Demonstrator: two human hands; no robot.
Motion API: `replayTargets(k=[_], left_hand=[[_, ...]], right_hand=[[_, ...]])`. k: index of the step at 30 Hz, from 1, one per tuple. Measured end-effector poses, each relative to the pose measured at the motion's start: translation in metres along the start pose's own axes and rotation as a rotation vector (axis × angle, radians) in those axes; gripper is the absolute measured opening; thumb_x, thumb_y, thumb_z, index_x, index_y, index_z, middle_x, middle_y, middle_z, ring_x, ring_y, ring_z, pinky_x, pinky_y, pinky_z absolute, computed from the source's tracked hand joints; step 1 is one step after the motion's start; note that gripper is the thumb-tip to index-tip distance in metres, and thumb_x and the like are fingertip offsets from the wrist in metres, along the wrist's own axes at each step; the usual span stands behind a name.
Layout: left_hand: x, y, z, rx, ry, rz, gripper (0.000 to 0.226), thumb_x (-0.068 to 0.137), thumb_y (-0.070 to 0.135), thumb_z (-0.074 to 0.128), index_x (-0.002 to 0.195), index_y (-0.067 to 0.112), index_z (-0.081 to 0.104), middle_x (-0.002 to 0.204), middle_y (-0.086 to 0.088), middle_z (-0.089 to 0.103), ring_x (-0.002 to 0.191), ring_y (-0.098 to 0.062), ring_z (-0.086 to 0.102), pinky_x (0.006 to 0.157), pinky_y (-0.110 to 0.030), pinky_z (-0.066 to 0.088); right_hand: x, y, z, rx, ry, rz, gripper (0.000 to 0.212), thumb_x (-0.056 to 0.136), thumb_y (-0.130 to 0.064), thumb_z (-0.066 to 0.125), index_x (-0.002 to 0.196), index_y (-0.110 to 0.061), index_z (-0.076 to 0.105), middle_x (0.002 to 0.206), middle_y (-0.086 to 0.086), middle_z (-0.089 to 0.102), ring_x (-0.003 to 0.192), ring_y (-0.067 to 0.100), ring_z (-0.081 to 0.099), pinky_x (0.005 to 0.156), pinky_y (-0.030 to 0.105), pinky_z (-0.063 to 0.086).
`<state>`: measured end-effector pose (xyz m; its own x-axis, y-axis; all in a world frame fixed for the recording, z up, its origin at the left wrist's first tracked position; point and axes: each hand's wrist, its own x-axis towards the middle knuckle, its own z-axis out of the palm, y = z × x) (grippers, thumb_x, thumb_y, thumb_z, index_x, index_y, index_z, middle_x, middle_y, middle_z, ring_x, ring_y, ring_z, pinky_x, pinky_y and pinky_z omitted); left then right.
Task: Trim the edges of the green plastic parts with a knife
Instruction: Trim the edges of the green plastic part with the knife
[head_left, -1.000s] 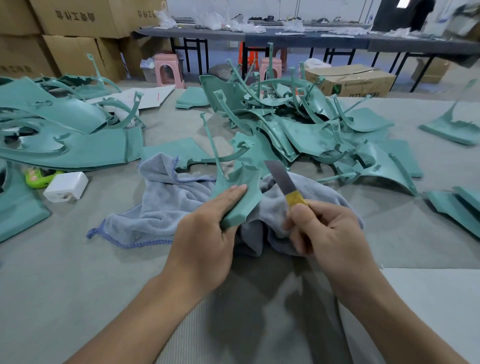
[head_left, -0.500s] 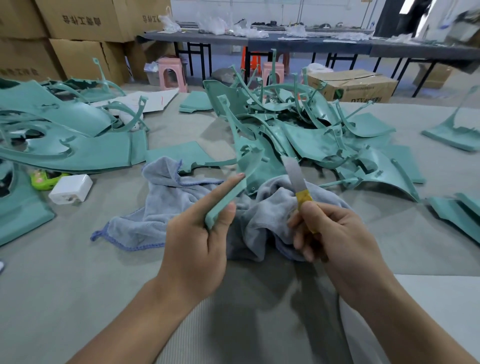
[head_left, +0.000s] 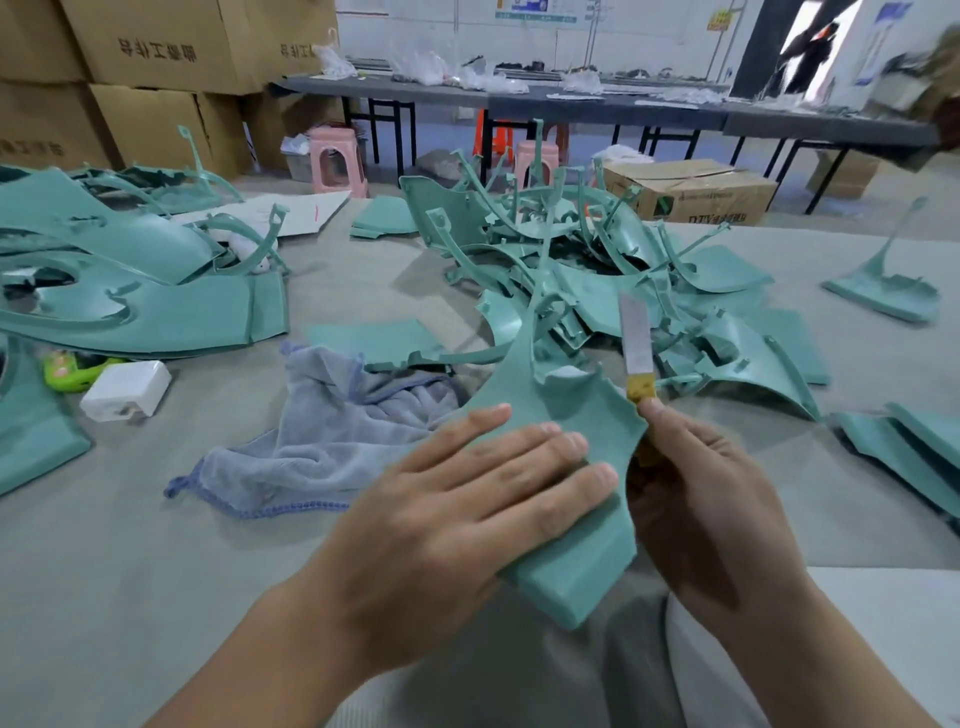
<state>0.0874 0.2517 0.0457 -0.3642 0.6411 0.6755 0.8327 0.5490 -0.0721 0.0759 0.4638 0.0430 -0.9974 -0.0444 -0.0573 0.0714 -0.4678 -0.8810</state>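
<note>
Left hand (head_left: 467, 519) flat on green part (head_left: 566, 457), fingers straight. Right hand (head_left: 706, 509) grips knife (head_left: 635, 343), blade upright beside part's edge. Grey cloth (head_left: 332, 436) and green pile (head_left: 597, 270) on surface (head_left: 104, 571).

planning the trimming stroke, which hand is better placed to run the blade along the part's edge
Right. The right hand already grips the knife, blade up beside the green part. The left hand lies across that part, fingers straight, steadying it.

My left hand (head_left: 467, 514) at centre frame, fingers straight and spread, my right hand (head_left: 711, 499) just right of it, fingers curled, thumb up
</note>
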Motion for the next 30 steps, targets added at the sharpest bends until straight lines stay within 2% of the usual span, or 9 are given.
replayTargets(k=[5, 9, 12, 14, 16, 18, 19, 25, 30], left_hand=[[0.002, 0.007, -0.003, 0.059, -0.019, 0.061, 0.041, 0.106, 0.013, 0.036, 0.138, 0.015, 0.061, 0.141, -0.004, 0.061, 0.136, -0.017, 0.053, 0.113, -0.043, 0.041], [0.002, 0.008, 0.0, 0.064, -0.058, 0.069, 0.041, 0.105, 0.01, 0.038, 0.138, 0.016, 0.062, 0.141, -0.003, 0.061, 0.136, -0.017, 0.052, 0.115, -0.043, 0.038], [0.001, 0.006, 0.004, 0.078, -0.13, 0.07, 0.042, 0.104, 0.009, 0.039, 0.14, 0.017, 0.06, 0.143, -0.001, 0.059, 0.138, -0.016, 0.05, 0.118, -0.043, 0.033], [0.001, 0.002, 0.007, 0.063, -0.162, 0.05, 0.042, 0.104, 0.008, 0.041, 0.139, 0.018, 0.06, 0.144, 0.0, 0.059, 0.138, -0.015, 0.049, 0.119, -0.043, 0.03], [0.001, -0.002, 0.009, 0.049, -0.172, 0.024, 0.042, 0.106, 0.008, 0.037, 0.139, 0.02, 0.061, 0.144, 0.001, 0.059, 0.138, -0.014, 0.049, 0.12, -0.044, 0.029], [0.001, -0.006, 0.011, 0.035, -0.171, 0.003, 0.044, 0.108, 0.01, 0.032, 0.139, 0.021, 0.062, 0.144, 0.003, 0.058, 0.139, -0.014, 0.048, 0.12, -0.045, 0.028], [0.0, -0.007, 0.011, 0.026, -0.167, -0.007, 0.044, 0.109, 0.011, 0.031, 0.139, 0.021, 0.062, 0.144, 0.003, 0.058, 0.14, -0.014, 0.047, 0.121, -0.046, 0.027], [-0.002, -0.01, 0.013, -0.001, -0.142, -0.061, 0.052, 0.099, 0.003, 0.044, 0.144, 0.025, 0.056, 0.149, 0.002, 0.054, 0.147, -0.018, 0.036, 0.123, -0.048, 0.022], [-0.004, -0.013, 0.019, -0.04, -0.186, -0.207, 0.063, 0.097, 0.006, 0.05, 0.155, 0.029, 0.038, 0.16, 0.011, 0.037, 0.152, -0.012, 0.025, 0.124, -0.044, 0.022]], right_hand=[[0.0, -0.004, -0.001, 0.01, 0.019, -0.029, 0.035, 0.087, -0.029, 0.063, 0.104, -0.004, 0.079, 0.114, 0.028, 0.072, 0.097, 0.036, 0.071, 0.086, 0.043, 0.06], [0.003, -0.004, -0.005, 0.005, 0.03, -0.021, 0.037, 0.09, -0.032, 0.061, 0.111, -0.005, 0.078, 0.117, 0.025, 0.072, 0.106, 0.036, 0.071, 0.096, 0.045, 0.055], [0.004, -0.002, -0.007, -0.082, 0.065, -0.012, 0.038, 0.088, -0.034, 0.064, 0.109, -0.006, 0.078, 0.114, 0.028, 0.072, 0.101, 0.04, 0.069, 0.087, 0.052, 0.055], [0.004, -0.002, -0.007, -0.129, 0.1, 0.01, 0.042, 0.086, -0.037, 0.066, 0.107, -0.001, 0.075, 0.114, 0.041, 0.063, 0.093, 0.046, 0.059, 0.079, 0.058, 0.042], [0.005, -0.002, -0.005, -0.151, 0.105, 0.017, 0.041, 0.086, -0.037, 0.066, 0.099, 0.001, 0.073, 0.097, 0.045, 0.059, 0.073, 0.04, 0.057, 0.066, 0.051, 0.042], [0.006, -0.003, -0.004, -0.176, 0.117, 0.003, 0.032, 0.083, -0.038, 0.066, 0.083, -0.007, 0.075, 0.07, 0.027, 0.057, 0.047, 0.028, 0.051, 0.048, 0.036, 0.04], [0.007, -0.003, -0.004, -0.181, 0.118, -0.008, 0.03, 0.081, -0.038, 0.066, 0.08, -0.009, 0.075, 0.064, 0.02, 0.055, 0.043, 0.024, 0.048, 0.045, 0.034, 0.037], [0.004, -0.005, -0.006, -0.213, 0.086, -0.13, 0.03, 0.079, -0.041, 0.066, 0.073, -0.011, 0.07, 0.056, 0.007, 0.051, 0.049, 0.023, 0.038, 0.053, 0.037, 0.031], [0.001, -0.005, -0.008, -0.384, 0.152, -0.335, 0.042, 0.092, -0.033, 0.067, 0.069, 0.001, 0.058, 0.053, 0.009, 0.045, 0.043, 0.022, 0.038, 0.043, 0.031, 0.027]])
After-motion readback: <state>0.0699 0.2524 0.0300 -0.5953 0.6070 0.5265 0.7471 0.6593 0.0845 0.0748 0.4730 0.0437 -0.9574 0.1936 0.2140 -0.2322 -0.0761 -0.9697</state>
